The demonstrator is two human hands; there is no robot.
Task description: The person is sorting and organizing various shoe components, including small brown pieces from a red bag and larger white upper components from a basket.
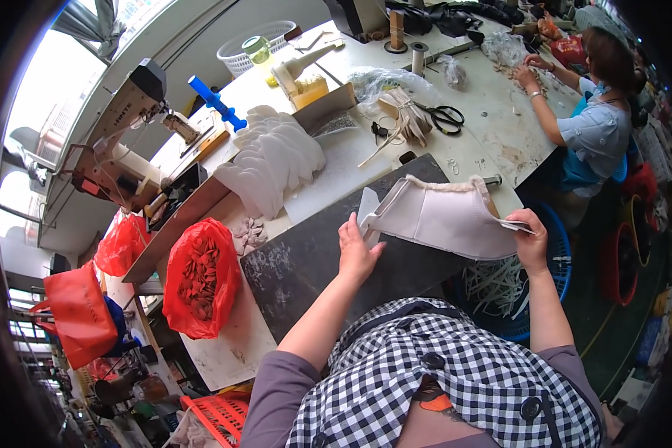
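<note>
A pale grey boot upper (pixel 448 216) with a fluffy cream lining along its top edge is stretched between my two hands, above a dark board. At its left end my left hand (pixel 360 250) grips it, fingers behind and thumb in front, where a thin white insert piece (pixel 368 207) sticks up. My right hand (pixel 532 240) pinches the right end, where layered edges show. A small metal post (pixel 493 180) stands just behind the upper. The dark board (pixel 299 276) lies slanted on the table beneath my left hand.
White shaped pieces (pixel 269 160) are piled on the left, near a sewing machine (pixel 119 142). A red bag (pixel 201 280) holds small red pieces. Black scissors (pixel 446 119) lie beyond the board; a blue basket (pixel 560 261) of strips stands right. Another person (pixel 601 127) works at far right.
</note>
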